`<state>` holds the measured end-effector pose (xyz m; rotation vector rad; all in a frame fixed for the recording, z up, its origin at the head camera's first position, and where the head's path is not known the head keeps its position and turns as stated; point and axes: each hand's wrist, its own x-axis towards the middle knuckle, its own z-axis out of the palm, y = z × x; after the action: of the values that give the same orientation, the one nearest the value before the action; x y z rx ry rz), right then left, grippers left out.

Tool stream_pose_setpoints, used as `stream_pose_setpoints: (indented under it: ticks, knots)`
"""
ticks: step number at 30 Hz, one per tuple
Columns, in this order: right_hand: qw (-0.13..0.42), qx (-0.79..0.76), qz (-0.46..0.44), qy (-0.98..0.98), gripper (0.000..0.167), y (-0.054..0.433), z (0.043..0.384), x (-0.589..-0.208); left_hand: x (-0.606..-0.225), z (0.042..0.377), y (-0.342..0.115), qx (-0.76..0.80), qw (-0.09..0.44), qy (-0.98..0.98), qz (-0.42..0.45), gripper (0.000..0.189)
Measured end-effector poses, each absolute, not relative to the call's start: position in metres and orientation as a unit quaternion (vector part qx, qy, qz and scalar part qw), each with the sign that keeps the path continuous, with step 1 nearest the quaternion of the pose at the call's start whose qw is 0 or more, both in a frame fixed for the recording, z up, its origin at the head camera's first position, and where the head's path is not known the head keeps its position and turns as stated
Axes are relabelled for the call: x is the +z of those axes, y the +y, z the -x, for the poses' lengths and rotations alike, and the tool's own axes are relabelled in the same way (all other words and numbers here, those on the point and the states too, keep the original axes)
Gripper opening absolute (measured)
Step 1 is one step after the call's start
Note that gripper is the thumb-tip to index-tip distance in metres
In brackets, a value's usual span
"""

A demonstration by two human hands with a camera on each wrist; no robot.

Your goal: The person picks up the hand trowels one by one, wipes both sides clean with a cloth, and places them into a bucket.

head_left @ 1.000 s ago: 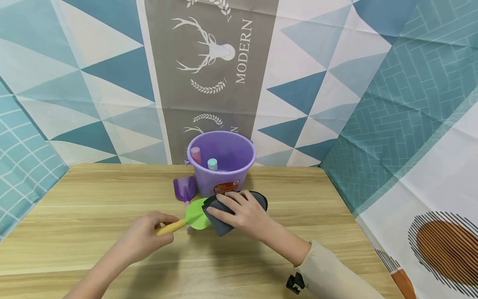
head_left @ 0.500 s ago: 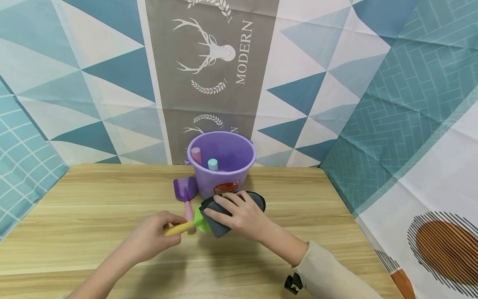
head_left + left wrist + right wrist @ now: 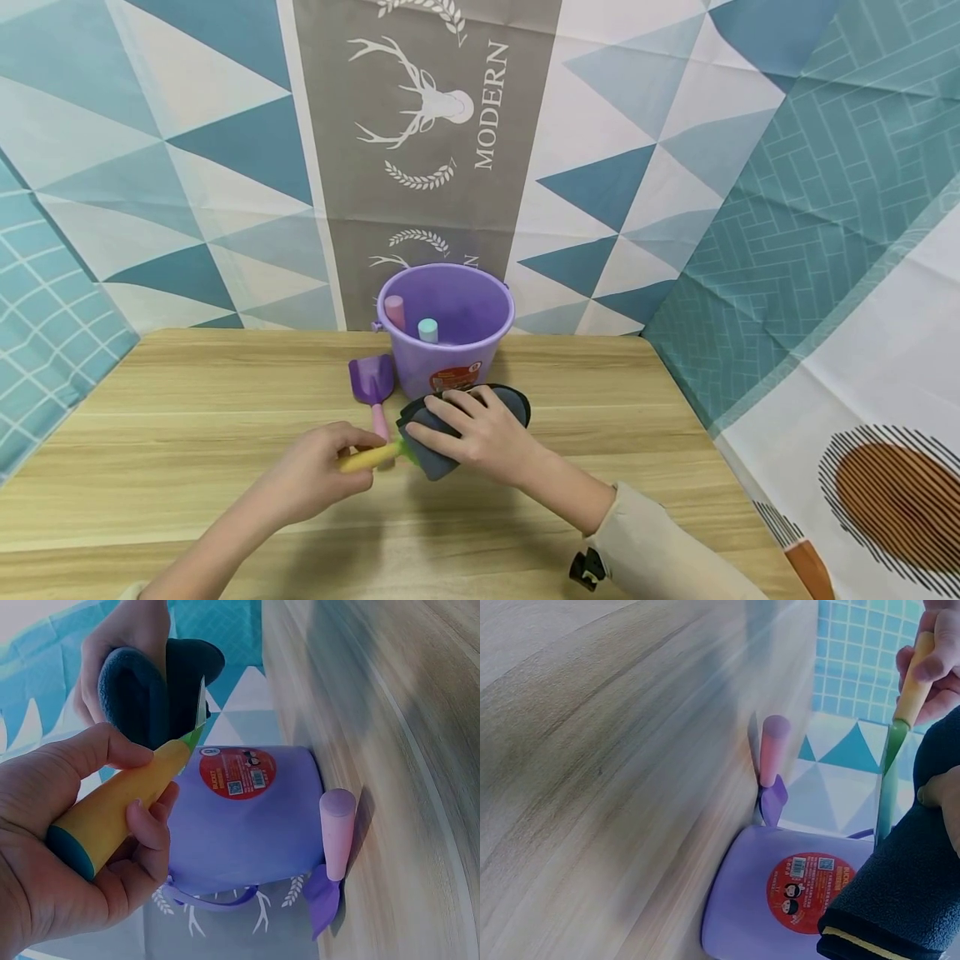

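Note:
In the head view my left hand point(image 3: 318, 475) grips the yellow handle of a toy shovel point(image 3: 369, 457), its fingers and thumb curled round it. Most of the green blade is hidden by a dark blue-grey folded cloth point(image 3: 429, 460); a strip of green blade point(image 3: 887, 784) shows in the right wrist view. My right hand point(image 3: 486, 437) holds the cloth, fingers spread over its top. In the left wrist view the cloth point(image 3: 131, 694) hangs in a fold beside the blade. Both hands are above the wooden table, in front of a purple bucket point(image 3: 408, 360).
A purple shovel point(image 3: 372, 379) with a pink handle lies on the wooden table point(image 3: 187, 417), left of the bucket. Inside the bucket stand a pink handle end point(image 3: 394, 311) and a light-blue one point(image 3: 427, 330). A patterned wall cloth point(image 3: 420, 200) hangs behind the table.
My left hand has moved right with the toy shovel, and its green blade has gone almost wholly behind the cloth. The right hand and cloth have shifted slightly left.

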<state>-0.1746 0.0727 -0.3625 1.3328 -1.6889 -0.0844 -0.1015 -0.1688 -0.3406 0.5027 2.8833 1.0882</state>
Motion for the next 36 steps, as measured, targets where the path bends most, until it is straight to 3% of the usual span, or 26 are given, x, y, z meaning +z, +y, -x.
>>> stream_pose_setpoints:
  ticks: [8,36]
  knots:
    - [0.489,-0.075,-0.544,-0.678,0.029,0.073,0.178,-0.368,-0.341,0.104,-0.167,0.356,0.0,0.919,-0.167,0.032]
    - [0.433,-0.129,-0.516,-0.727,0.027,0.089,0.177,-0.364,-0.345,0.101,-0.164,0.357,-0.077,0.905,-0.218,0.031]
